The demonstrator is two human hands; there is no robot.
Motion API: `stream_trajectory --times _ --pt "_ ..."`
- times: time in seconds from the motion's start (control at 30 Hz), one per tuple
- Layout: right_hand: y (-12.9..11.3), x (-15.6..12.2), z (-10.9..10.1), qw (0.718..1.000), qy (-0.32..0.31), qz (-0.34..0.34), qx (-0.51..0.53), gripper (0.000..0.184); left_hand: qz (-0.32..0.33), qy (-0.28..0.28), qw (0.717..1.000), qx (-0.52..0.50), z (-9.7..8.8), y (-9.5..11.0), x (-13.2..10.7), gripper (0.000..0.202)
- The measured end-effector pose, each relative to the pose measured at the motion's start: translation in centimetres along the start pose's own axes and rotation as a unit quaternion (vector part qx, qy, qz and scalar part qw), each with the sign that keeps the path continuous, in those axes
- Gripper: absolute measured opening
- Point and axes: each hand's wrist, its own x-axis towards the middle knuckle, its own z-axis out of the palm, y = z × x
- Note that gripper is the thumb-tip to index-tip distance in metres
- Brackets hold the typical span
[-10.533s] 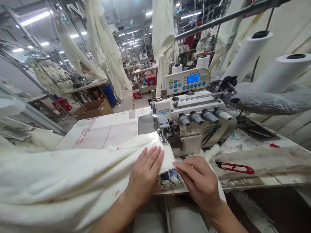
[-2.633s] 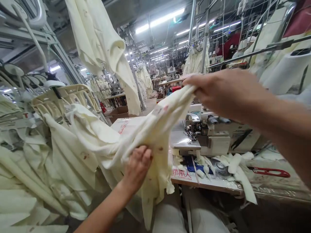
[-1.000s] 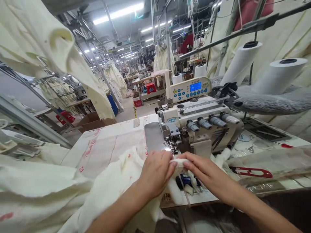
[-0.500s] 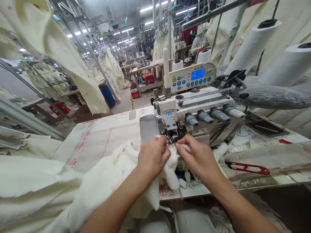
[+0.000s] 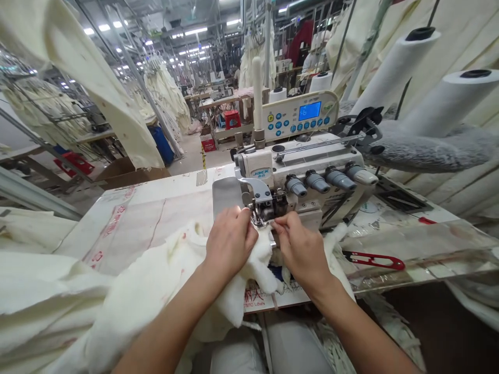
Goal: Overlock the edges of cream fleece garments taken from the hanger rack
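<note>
Clamping bunched cream fabric [image 5: 148, 280] in left hand [image 5: 230, 241] with curled fingers, just left of the presser foot [image 5: 260, 219]. Pinching near the fabric's edge with right hand [image 5: 300, 246], thumb and fingertips together, right in front of the foot. Spread from lower left over the worktop [image 5: 179, 184] edge, up to the sewing machine [image 5: 300, 161], and drooping partly between the forearms. Can't tell if caught under the foot. On the machine's front: row of four dials [image 5: 318, 181]. Behind: control panel [image 5: 286, 132], blue display [image 5: 310, 111] lit. On the worktop, right of right hand: red thread snips [image 5: 366, 258]. Farther right: white thread cones [image 5: 393, 75], grey fluffy material [image 5: 432, 153]. Hanging upper left: more cream cloth [image 5: 93, 88].
</note>
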Motion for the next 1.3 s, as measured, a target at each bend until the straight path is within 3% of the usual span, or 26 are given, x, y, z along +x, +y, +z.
stream_trajectory --times 0.13,0.23,0.27,0.33,0.43,0.5,0.6,0.7,0.77,0.83,0.93,1.0,1.13,1.3 --pt "-0.5 -1.3 -0.6 0.999 0.045 -0.018 -0.015 0.012 0.023 -0.036 0.999 -0.013 -0.9 -0.5 -0.1 0.016" --pt "-1.0 -3.3 -1.5 0.986 0.163 -0.037 0.008 0.013 0.052 -0.069 0.996 0.008 -1.8 -0.7 -0.3 0.021" --pt "-1.1 -3.9 -1.6 0.984 0.168 -0.029 0.045 0.012 0.056 -0.071 0.996 0.015 -1.9 -0.7 -0.4 0.022" --pt "-1.4 -4.9 -1.3 0.982 0.077 0.034 0.167 0.012 0.057 -0.067 0.996 0.017 -2.0 -0.7 -0.5 0.022" --pt "-1.9 -5.4 0.2 0.912 -0.104 0.18 0.354 0.045 0.045 -0.055 0.997 0.0 -1.8 -0.7 -0.6 0.019" --pt "-2.4 -5.4 1.1 0.871 -0.128 0.238 0.41 0.053 0.037 -0.047 0.998 -0.013 -1.5 -0.7 -0.5 0.018" --pt "-3.0 -5.2 1.2 0.828 -0.145 0.269 0.47 0.042 0.028 -0.041 0.998 -0.04 -1.5 -0.9 -0.4 0.017" --pt "-2.7 -5.2 0.2 0.721 -0.189 0.306 0.592 0.034 0.034 -0.017 0.996 -0.081 -1.7 -1.0 -0.9 0.013" --pt "-2.2 -5.2 -0.5 0.659 -0.214 0.321 0.646 0.034 0.063 0.047 0.991 -0.105 -1.9 -0.6 -2.3 0.01" --pt "-1.7 -5.4 -0.9 0.654 -0.22 0.317 0.651 0.028 0.116 0.086 0.981 -0.126 -1.6 0.0 -4.4 0.014" --pt "-1.6 -6.0 -0.9 0.693 -0.202 0.294 0.627 0.026 0.177 0.081 0.976 -0.095 -0.6 0.9 -7.7 0.029" --pt "-2.1 -6.5 -0.8 0.698 -0.197 0.29 0.624 0.024 0.177 0.109 0.976 -0.066 0.2 1.2 -9.1 0.021" --pt "-3.2 -7.0 -1.2 0.659 -0.21 0.311 0.652 0.022 0.162 0.18 0.961 -0.135 0.6 1.6 -9.5 0.014" --pt "-3.7 -7.2 -2.4 0.668 -0.202 0.321 0.64 0.013 0.204 0.209 0.944 -0.157 0.8 2.6 -9.6 0.018"
